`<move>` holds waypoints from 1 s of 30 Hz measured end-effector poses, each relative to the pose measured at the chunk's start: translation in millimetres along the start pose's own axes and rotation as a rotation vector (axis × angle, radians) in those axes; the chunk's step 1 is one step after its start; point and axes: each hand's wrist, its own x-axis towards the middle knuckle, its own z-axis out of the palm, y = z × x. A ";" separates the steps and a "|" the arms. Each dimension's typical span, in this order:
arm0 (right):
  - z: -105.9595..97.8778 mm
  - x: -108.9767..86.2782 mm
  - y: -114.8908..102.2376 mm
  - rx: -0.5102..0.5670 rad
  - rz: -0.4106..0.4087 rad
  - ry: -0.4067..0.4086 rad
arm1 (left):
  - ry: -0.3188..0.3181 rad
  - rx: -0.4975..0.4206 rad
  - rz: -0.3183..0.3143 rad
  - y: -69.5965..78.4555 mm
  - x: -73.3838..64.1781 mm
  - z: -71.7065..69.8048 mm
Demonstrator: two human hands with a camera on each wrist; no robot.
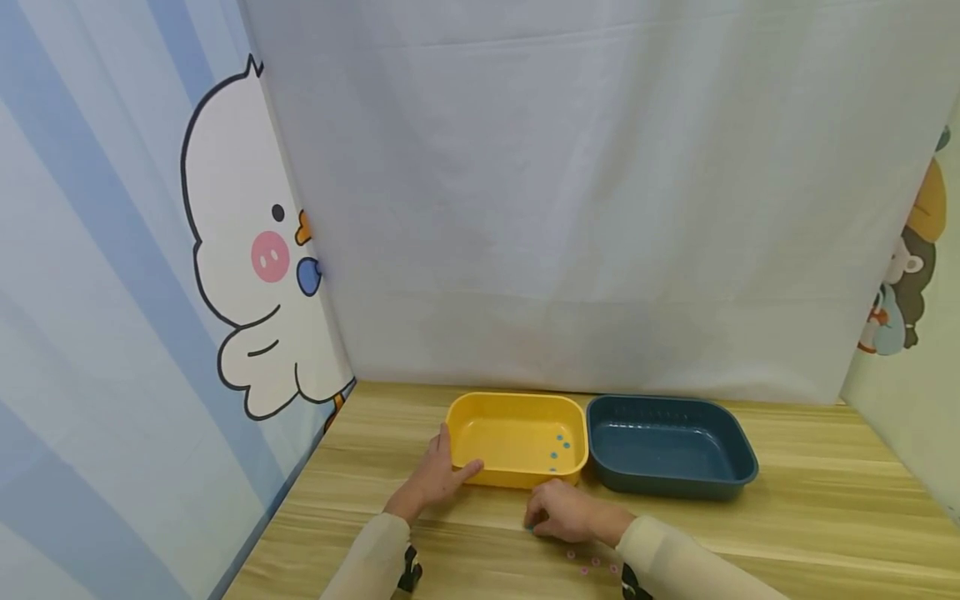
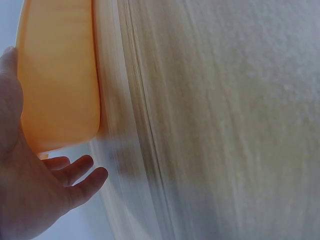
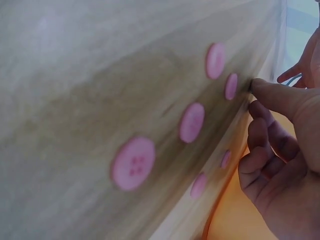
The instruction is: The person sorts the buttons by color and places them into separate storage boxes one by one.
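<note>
My left hand (image 1: 437,477) rests at the near left corner of a yellow basin (image 1: 517,478). Its thumb lies along the front rim and its fingers reach along the left side, extended and spread in the left wrist view. In front of the basin, my right hand (image 1: 566,510) bends down to the tabletop. A small blue button (image 1: 530,526) shows at its thumb and fingertips, pinched there and mostly covered. Several blue buttons (image 1: 559,437) lie in the right part of the yellow basin. Beside my right wrist, several pink buttons (image 3: 134,163) are scattered on the wood.
A dark blue basin (image 1: 671,485) stands right beside the yellow one. Both sit on a wood-grain table (image 1: 810,500), near a pale curtain (image 1: 585,208) at the back. A patterned curtain (image 1: 112,292) borders the left side.
</note>
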 end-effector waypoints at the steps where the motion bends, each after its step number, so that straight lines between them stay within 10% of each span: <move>1: 0.3 0.2 0.4 -0.001 -0.001 0.000 | 0.001 0.000 0.003 0.0 0.0 -0.3; 30: -0.6 2.6 -2.2 0.052 0.070 -0.049 | 0.005 0.013 0.000 0.3 0.3 0.5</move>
